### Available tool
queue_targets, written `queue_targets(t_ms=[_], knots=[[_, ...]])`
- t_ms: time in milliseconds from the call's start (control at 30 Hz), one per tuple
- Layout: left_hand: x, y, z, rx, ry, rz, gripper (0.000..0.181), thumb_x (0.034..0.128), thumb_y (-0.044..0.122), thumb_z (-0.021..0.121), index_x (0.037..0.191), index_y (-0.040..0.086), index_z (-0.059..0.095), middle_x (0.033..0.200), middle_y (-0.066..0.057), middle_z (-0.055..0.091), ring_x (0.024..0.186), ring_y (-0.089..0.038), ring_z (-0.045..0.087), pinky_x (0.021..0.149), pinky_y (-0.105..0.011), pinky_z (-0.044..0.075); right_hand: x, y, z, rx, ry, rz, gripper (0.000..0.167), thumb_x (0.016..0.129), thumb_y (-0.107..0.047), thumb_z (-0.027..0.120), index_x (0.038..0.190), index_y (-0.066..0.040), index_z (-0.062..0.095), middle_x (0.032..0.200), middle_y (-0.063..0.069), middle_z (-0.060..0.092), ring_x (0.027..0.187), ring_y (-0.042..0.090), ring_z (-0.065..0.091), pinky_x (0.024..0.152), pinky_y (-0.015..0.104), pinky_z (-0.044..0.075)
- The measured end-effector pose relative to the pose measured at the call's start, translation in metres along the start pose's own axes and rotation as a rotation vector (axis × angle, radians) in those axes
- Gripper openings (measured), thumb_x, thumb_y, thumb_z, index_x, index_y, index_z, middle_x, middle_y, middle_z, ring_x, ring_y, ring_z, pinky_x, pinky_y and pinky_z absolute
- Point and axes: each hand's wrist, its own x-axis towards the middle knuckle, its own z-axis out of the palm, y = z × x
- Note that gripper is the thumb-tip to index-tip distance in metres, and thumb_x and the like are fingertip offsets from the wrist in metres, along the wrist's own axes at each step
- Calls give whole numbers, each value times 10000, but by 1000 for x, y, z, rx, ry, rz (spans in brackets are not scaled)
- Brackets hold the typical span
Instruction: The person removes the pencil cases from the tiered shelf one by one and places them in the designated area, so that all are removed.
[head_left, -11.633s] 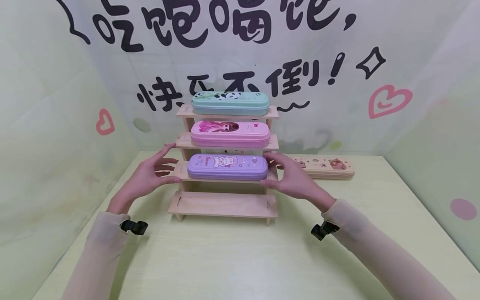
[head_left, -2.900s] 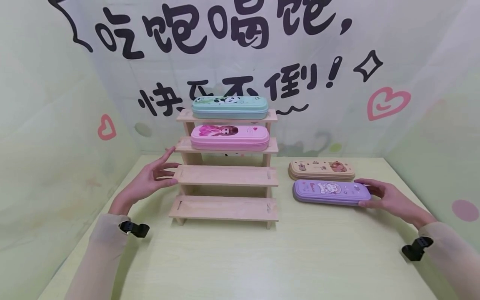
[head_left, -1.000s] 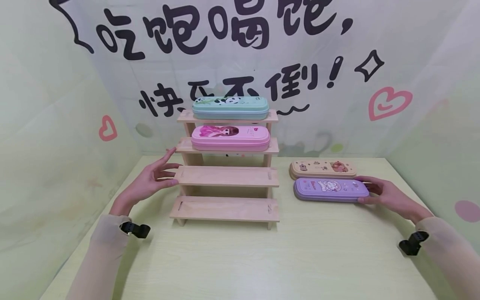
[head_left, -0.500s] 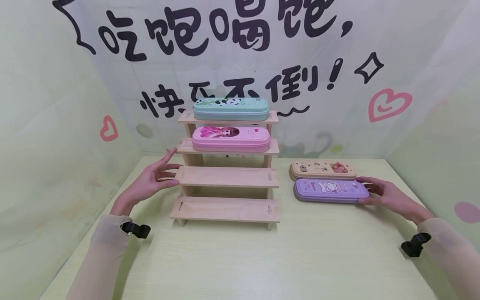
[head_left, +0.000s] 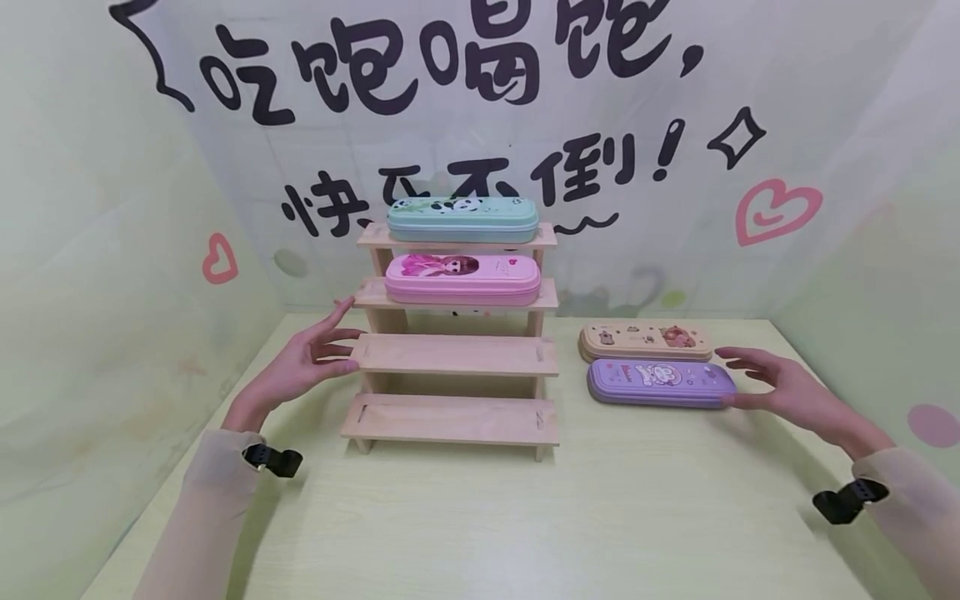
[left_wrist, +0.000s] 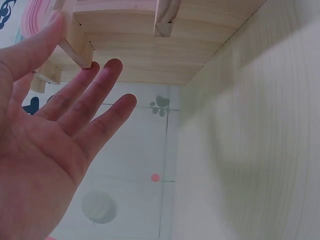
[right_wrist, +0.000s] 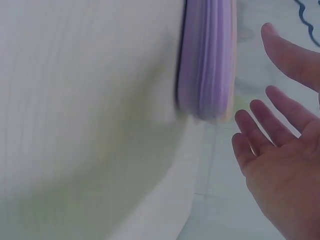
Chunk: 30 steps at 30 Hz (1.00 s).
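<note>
A purple case (head_left: 660,383) lies on the table, directly in front of a beige case (head_left: 647,340). Just off the purple case's right end is the right hand (head_left: 795,396), its fingers apart; the right wrist view shows a gap between this hand (right_wrist: 285,145) and the purple case (right_wrist: 207,65). The left hand (head_left: 296,367) touches the left side of a wooden four-tier stand (head_left: 453,353) with fingers spread. In the left wrist view the left hand's (left_wrist: 55,125) fingertips meet the wood (left_wrist: 120,30). A pink case (head_left: 462,280) and a mint case (head_left: 462,219) sit on the upper two tiers.
The pale wooden table (head_left: 525,525) stretches in front of the stand. Behind it hangs a white backdrop (head_left: 652,267) with black lettering and hearts, and pale panels close off the left and right sides.
The purple case has gone from the stand's third tier to the table in front of the beige case. In the last half second the right hand has let go and drawn back to the right.
</note>
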Motion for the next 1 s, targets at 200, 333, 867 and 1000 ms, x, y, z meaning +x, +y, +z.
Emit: queue_targets(t_ms=[200, 333, 867, 1000], knots=[[0, -1, 1, -3, 0, 0, 1001, 969, 70, 780, 1693, 395, 169, 1539, -255, 497, 1275, -460, 611, 948, -241, 559, 2, -27, 8, -32, 37, -88, 704, 885, -140, 872, 1500, -43, 544, 1443, 160, 557, 1282, 159, 519, 924, 30, 371], [1, -1, 1, 6, -2, 5, 1003, 969, 71, 780, 1692, 398, 168, 1543, -259, 490, 1284, -478, 597, 949, -233, 554, 5, -49, 15, -40, 54, -144, 665, 890, -138, 869, 1485, -69, 578, 1401, 165, 603, 1192, -64, 493, 905, 49, 387], [0, -3, 0, 22, -6, 12, 1004, 971, 87, 783, 1692, 400, 158, 1540, -249, 499, 1286, -455, 605, 953, -226, 548, 36, -130, 41, -19, 33, -297, 655, 891, -153, 870, 1477, -73, 588, 1431, 140, 617, 1263, 329, 584, 1022, 106, 391], [0, -3, 0, 22, -5, 17, 1005, 969, 87, 784, 1692, 400, 161, 1538, -248, 502, 1283, -455, 608, 950, -226, 549, 45, -148, 47, 5, 35, -294, 680, 909, -175, 859, 1509, -75, 556, 1455, 99, 603, 1273, 333, 566, 1064, 233, 418]])
